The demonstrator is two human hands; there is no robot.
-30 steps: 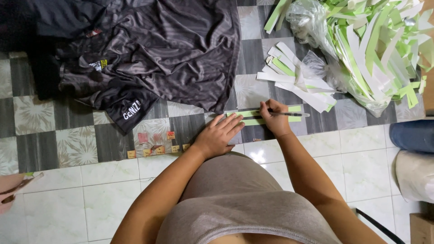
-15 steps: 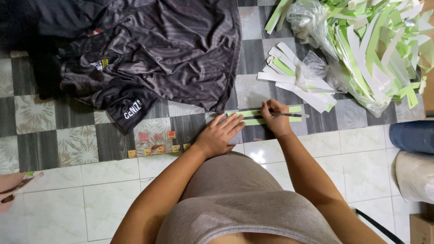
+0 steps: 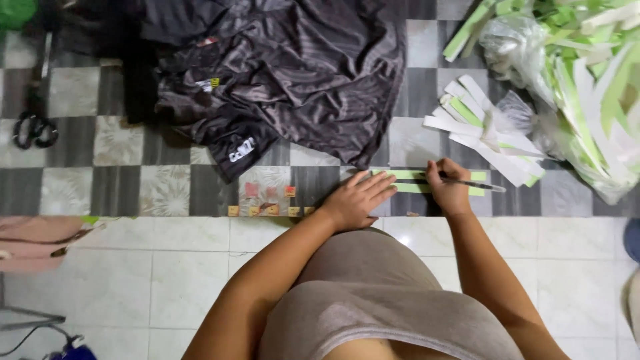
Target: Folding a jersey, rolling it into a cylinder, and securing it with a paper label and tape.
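Two hands at work on green paper strips, centre right of the frame.
We see the dark garment [image 3: 287, 73] at upper centre; our left hand [image 3: 357, 200] presses flat, fingers spread, on the green strips [image 3: 413, 181], while our right hand [image 3: 448, 190] pinches a thin pen-like tool [image 3: 477, 184].

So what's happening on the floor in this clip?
A person sits on a tiled floor, working on green paper strips. The left hand lies flat, pressing the strips down, while the right hand holds a thin pen-like tool against them. A loose pile of strips and a plastic bag of strips lie to the right. A dark shirt lies beyond the hands and scissors to the left.
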